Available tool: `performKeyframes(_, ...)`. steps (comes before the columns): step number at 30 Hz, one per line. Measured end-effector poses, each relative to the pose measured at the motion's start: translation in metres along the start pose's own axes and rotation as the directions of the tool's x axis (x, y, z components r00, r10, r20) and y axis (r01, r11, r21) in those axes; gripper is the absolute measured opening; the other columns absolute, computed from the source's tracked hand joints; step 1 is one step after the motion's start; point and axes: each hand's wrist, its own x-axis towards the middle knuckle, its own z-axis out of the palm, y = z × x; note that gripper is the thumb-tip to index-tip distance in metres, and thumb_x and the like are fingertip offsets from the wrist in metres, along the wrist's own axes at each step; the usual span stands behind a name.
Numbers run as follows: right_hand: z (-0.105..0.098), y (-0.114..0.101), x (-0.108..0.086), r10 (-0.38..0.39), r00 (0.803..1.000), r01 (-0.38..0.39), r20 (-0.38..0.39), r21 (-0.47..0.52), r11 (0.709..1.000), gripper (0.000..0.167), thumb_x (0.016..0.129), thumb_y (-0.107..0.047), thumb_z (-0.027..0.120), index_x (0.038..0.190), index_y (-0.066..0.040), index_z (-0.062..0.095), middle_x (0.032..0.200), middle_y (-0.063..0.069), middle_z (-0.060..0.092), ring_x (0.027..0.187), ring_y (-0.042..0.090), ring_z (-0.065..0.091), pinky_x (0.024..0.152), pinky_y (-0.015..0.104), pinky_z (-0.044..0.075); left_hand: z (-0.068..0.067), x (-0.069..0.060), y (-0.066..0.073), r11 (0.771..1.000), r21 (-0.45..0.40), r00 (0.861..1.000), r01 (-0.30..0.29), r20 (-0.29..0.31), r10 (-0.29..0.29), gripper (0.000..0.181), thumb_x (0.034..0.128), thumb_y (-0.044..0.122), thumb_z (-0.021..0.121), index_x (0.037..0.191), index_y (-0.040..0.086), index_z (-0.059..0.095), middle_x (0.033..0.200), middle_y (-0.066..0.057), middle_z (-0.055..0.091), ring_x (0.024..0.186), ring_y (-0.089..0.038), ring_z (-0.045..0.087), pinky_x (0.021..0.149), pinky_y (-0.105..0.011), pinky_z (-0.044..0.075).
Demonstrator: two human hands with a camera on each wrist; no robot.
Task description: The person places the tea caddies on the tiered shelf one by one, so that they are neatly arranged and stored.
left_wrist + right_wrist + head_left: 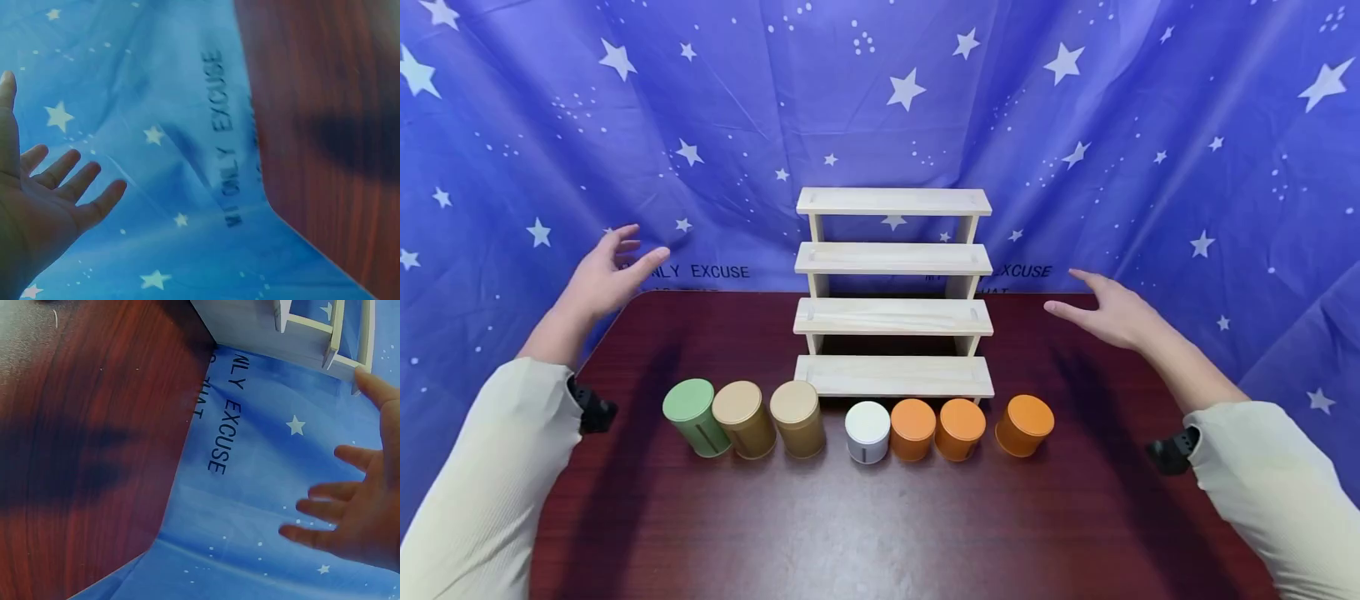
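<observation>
My left hand (pixel 606 273) hovers over the table's back left corner, fingers loosely extended and holding nothing; the left wrist view shows its spread fingers (pixel 80 181). On the other side my right hand (pixel 1112 310) hangs in the air right of the wooden stepped shelf (pixel 893 315), also holding nothing. A row of lidded canisters stands in front of the shelf: a green canister (pixel 697 417), two gold canisters (pixel 744 419) (pixel 798 418), a white canister (pixel 867 432) and three orange canisters (pixel 913 429) (pixel 960 429) (pixel 1025 425). The rightmost orange one stands a little apart.
The dark red wooden table (pixel 880 533) ends at the back against a blue curtain (pixel 715 108) with white stars and lettering. The shelf has several pale steps rising toward the curtain. Both forearms cast long shadows on the tabletop.
</observation>
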Motion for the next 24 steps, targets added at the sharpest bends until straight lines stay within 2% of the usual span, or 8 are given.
performKeyframes(3,0.002,0.001,-0.003,-0.012,1.000,0.011,0.014,0.060,0.998,0.089,0.087,-0.066,0.043,0.149,-0.007,0.019,0.148,0.031,0.025,0.131,0.052,0.025,0.101,0.068,0.024,0.002,0.000,0.010,0.996,-0.086,1.000,-0.011,-0.019,0.009,0.084,0.0890,0.056,0.049,0.152,0.015,0.011,0.152,-0.023,0.024,0.136,-0.044,0.027,0.103,-0.064,0.030)
performKeyframes(9,0.016,0.005,-0.010,-0.042,0.999,0.039,0.020,0.122,0.992,0.081,0.088,-0.063,0.047,0.145,-0.008,0.031,0.142,0.028,0.038,0.126,0.046,0.041,0.098,0.061,0.035,0.015,0.005,0.027,0.984,-0.177,1.000,-0.024,-0.014,0.022,0.080,0.0875,0.054,0.054,0.150,0.019,0.020,0.150,-0.019,0.031,0.136,-0.037,0.033,0.102,-0.056,0.037)
performKeyframes(19,0.045,0.006,-0.022,-0.153,0.988,0.146,0.026,0.181,0.973,0.067,0.088,-0.052,0.056,0.137,-0.009,0.044,0.130,0.026,0.053,0.116,0.041,0.054,0.094,0.055,0.043,0.043,0.018,0.051,0.964,-0.264,0.998,-0.020,0.058,0.037,0.085,0.0831,0.054,0.061,0.150,0.021,0.021,0.151,-0.015,0.031,0.134,-0.033,0.037,0.101,-0.052,0.041)
performKeyframes(24,0.059,0.007,-0.028,-0.208,0.977,0.198,0.035,0.198,0.960,0.061,0.087,-0.049,0.060,0.133,-0.010,0.049,0.125,0.022,0.057,0.113,0.039,0.057,0.092,0.054,0.046,0.058,0.026,0.058,0.957,-0.289,0.996,-0.038,0.063,0.059,0.086,0.0811,0.053,0.065,0.149,0.020,0.024,0.149,-0.015,0.034,0.132,-0.032,0.041,0.100,-0.050,0.043)
